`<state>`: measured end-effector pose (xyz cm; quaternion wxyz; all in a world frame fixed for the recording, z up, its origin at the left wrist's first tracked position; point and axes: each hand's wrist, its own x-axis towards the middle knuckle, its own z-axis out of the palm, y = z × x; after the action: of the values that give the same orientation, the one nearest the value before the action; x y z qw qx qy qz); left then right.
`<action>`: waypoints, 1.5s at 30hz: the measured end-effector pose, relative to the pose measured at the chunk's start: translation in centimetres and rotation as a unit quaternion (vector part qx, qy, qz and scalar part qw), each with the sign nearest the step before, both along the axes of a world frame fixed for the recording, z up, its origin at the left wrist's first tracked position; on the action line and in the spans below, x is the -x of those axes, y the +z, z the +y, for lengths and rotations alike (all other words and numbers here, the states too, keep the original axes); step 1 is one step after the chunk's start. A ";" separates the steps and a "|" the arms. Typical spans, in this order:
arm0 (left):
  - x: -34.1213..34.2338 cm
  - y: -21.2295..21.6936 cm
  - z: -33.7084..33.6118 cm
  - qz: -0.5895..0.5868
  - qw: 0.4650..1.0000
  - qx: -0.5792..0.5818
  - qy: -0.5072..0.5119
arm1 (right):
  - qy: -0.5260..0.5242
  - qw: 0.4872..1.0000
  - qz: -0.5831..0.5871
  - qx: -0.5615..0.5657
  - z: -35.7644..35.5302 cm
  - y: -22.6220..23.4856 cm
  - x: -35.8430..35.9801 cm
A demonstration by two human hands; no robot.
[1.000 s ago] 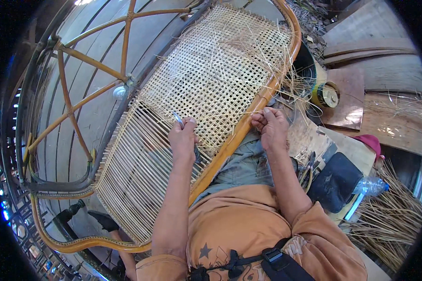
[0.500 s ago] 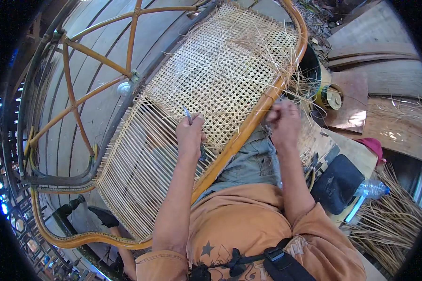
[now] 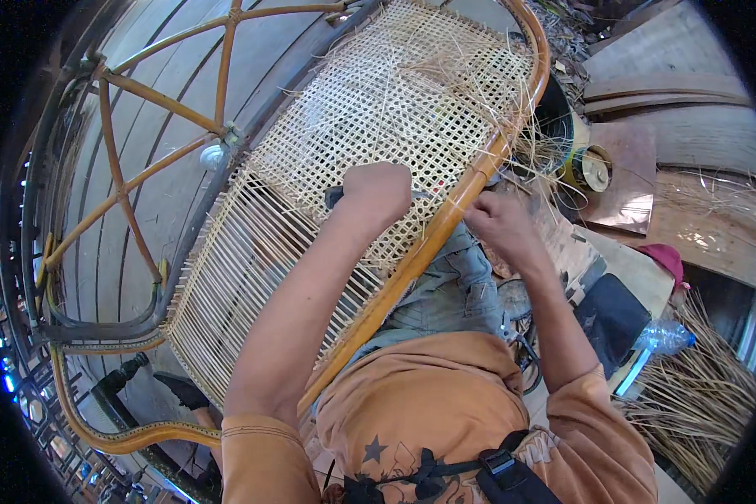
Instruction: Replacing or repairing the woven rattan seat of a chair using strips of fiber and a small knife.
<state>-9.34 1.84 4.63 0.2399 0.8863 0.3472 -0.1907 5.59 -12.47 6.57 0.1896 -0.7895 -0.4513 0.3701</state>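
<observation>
A cane-webbed panel (image 3: 378,109) lies across my lap, in a glossy bent-rattan frame (image 3: 399,281). Its upper part is closely woven; the lower part has only parallel cane strands (image 3: 235,277) running one way. My left hand (image 3: 380,191) is closed in a fist over the weave, gripping a slim metal-bladed tool (image 3: 333,197) whose dark handle sticks out to the left. The blade side points right, toward the frame's near rail. Just beyond that rail, my right hand (image 3: 502,223) is closed with fingers pinched. What it pinches, perhaps a strand, I cannot make out.
Loose cane ends stick up over the far weave. At right are a round tin (image 3: 595,170), wooden boards (image 3: 706,214), a black pouch (image 3: 611,315), a plastic bottle (image 3: 664,336) and a bundle of cane (image 3: 697,395). A rattan frame with crossed struts (image 3: 164,101) stands at left.
My left hand has moved up and right over the weave, turning the tool from upright to sideways. My right hand has come slightly down, closer to the near rail.
</observation>
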 end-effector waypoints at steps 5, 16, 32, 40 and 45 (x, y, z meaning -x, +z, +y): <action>-1.7 2.3 0.4 0.024 0.997 -0.011 -0.073 | -0.011 0.999 -0.026 0.038 1.3 -1.8 1.1; -4.4 2.5 0.5 0.060 0.981 -0.033 -0.182 | -0.006 0.992 -0.085 0.096 2.7 -1.5 1.1; 1.3 2.6 4.5 0.097 0.993 -0.022 -0.059 | 0.071 0.984 -0.162 0.003 3.9 0.9 2.1; 1.2 5.7 3.4 0.065 0.996 0.027 -0.050 | 0.019 0.998 0.013 -0.066 3.9 -1.0 3.3; 0.1 1.6 1.8 0.059 0.992 0.000 -0.108 | 0.022 0.992 -0.113 -0.050 3.0 -2.3 3.6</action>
<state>-9.45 3.62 6.22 0.1971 0.9060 0.2627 -0.2672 1.98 -9.43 4.25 0.1684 -0.8056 -0.5053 0.2594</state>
